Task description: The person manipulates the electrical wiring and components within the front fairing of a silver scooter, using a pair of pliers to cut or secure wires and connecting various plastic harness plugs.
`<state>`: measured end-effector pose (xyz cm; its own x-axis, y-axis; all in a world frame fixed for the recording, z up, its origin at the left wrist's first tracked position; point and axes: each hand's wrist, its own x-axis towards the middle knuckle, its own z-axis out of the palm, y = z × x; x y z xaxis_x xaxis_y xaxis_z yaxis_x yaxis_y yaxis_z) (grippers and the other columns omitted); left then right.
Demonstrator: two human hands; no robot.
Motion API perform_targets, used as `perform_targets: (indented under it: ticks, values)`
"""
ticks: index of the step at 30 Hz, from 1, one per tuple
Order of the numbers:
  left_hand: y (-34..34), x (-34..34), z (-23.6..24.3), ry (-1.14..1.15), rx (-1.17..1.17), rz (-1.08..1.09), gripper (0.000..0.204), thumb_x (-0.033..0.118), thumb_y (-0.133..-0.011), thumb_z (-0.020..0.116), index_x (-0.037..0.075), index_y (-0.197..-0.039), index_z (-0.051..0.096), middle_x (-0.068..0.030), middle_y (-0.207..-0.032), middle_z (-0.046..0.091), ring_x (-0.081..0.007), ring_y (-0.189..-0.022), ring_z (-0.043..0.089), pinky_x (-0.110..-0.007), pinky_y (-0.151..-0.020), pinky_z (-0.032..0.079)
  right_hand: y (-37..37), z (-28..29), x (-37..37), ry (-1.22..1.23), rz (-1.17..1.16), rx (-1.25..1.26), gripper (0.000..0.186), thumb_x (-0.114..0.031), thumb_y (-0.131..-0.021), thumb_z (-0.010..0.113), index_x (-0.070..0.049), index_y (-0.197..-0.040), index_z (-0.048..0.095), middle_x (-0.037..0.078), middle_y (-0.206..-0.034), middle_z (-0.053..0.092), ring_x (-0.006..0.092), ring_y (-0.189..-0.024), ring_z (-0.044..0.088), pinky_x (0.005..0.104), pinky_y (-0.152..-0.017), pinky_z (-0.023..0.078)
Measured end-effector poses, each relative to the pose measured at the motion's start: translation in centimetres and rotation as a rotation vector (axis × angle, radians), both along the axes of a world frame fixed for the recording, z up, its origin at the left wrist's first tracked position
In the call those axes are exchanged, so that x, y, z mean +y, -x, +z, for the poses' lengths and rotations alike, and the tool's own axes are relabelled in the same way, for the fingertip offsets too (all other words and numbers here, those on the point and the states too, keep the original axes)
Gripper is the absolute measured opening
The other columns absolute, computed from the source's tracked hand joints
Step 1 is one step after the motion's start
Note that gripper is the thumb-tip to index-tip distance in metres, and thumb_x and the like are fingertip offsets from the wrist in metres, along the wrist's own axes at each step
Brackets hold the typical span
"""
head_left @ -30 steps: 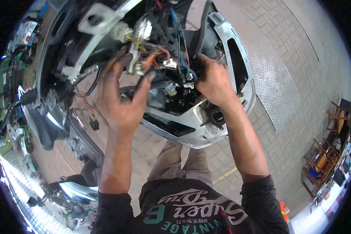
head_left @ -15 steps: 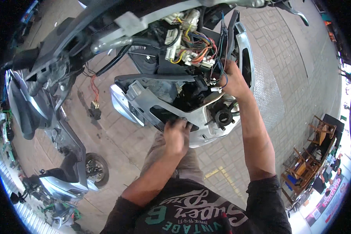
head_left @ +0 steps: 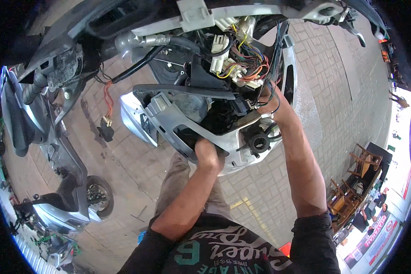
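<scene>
Paving [head_left: 326, 68] covers the floor on my feed, with a scooter [head_left: 61, 212] at the left, chairs [head_left: 351, 194] at the right and a metal plate [head_left: 308, 109] past the panel. Across the top I see dark bodywork [head_left: 86, 27] and, below it, tangled wires [head_left: 255, 64] with white connectors [head_left: 219, 55]; some strands hang in front of the right hand [head_left: 276, 105] and block my view. A black plug [head_left: 106, 132] dangles on orange leads [head_left: 108, 101], well apart from both hands.

The silver panel [head_left: 163, 116] sits in front of the legs [head_left: 170, 182]. The left hand [head_left: 208, 153] reaches into its dark slot [head_left: 185, 134] (the fingers are out of my sight, so I cannot tell whether they grip). The right hand is at the panel's right side, fingertips hidden behind wires; whether it is closed on anything, I cannot tell. On the panel, a black ring [head_left: 252, 143] lies between the forearms.
</scene>
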<state>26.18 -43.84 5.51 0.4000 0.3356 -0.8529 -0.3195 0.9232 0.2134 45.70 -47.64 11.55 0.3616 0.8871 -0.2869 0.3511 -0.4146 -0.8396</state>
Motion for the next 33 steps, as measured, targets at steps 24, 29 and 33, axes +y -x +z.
perform_targets:
  ticks: [24, 29, 33]
  values:
    - [-0.3, -0.2, -0.8, 0.021, 0.021, 0.13, 0.035, 0.019, -0.085, 0.053, 0.003, -0.115, 0.051, -0.0101, -0.11, 0.057, -0.025, -0.095, 0.058, -0.04, -0.081, 0.049, 1.6, 0.1, 0.5, -0.163, -0.151, -0.256, 0.048, -0.026, -0.062, 0.06, 0.004, -0.099, 0.057, 0.025, -0.087, 0.06, 0.0424, -0.084, 0.057, 0.0424, -0.072, 0.046]
    - [-1.1, 0.5, -0.4, 0.123, -0.217, 0.141, 0.033, 0.018, -0.081, 0.058, 0.004, -0.111, 0.056, -0.0099, -0.106, 0.061, -0.025, -0.093, 0.06, -0.04, -0.082, 0.05, 1.6, -3.3, -0.7, -0.165, -0.252, -0.314, 0.064, -0.047, -0.063, 0.061, 0.006, -0.099, 0.053, 0.024, -0.088, 0.057, 0.0431, -0.083, 0.055, 0.0429, -0.073, 0.045]
    - [-0.7, 0.5, -0.5, 0.154, -0.305, 0.109, 0.032, 0.017, -0.081, 0.058, 0.003, -0.109, 0.057, -0.0099, -0.105, 0.061, -0.0249, -0.091, 0.061, -0.04, -0.08, 0.051, 2.2, -3.7, -1.0, -0.161, -0.302, -0.336, 0.054, -0.038, -0.061, 0.064, 0.002, -0.095, 0.052, 0.02, -0.083, 0.054, 0.0416, -0.08, 0.054, 0.0426, -0.07, 0.043]
